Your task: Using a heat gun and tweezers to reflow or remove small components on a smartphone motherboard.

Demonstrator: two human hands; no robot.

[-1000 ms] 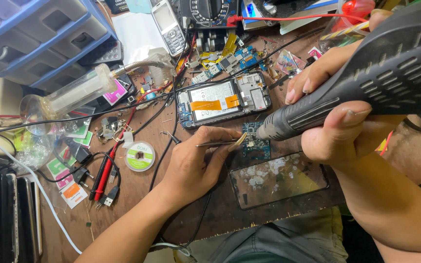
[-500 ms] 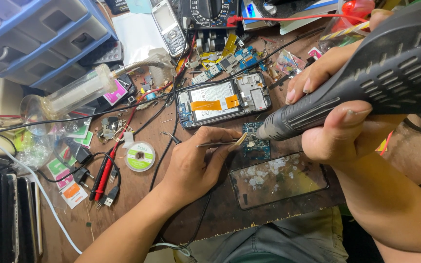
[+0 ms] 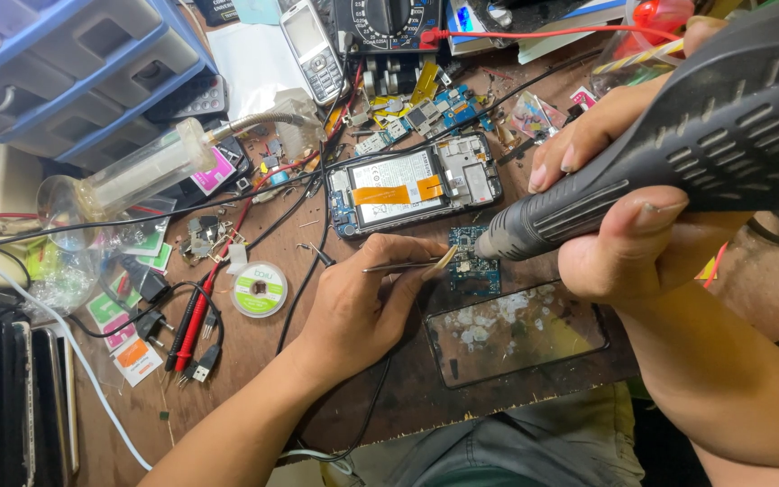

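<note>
1. Head view, looking down: a small blue circuit board (image 3: 473,261) lies on the brown desk (image 3: 254,352), at the centre of the clutter, just near of an opened smartphone (image 3: 415,187) with its battery showing.
2. Left hand (image 3: 358,302) rests on the desk just left of the board, its grip pinching metal tweezers (image 3: 407,264); the tweezer tips reach the board's left edge.
3. Right hand (image 3: 619,207) comes in from the right, its grip wrapped tight around a dark grey hot-air gun (image 3: 678,153); the nozzle points down-left and sits at the board's upper right corner.
4. Just near of the board lies a removed phone screen glass (image 3: 516,332), with patches of white residue.
5. Left of the left hand sits a small green-and-white reel (image 3: 260,289); red and black probe leads (image 3: 193,320) lie further left.
6. Far side: an old keypad phone (image 3: 312,50) and a multimeter (image 3: 389,22).
7. Far left: blue plastic drawers (image 3: 65,72), and beside them a clear syringe (image 3: 151,171).
</note>
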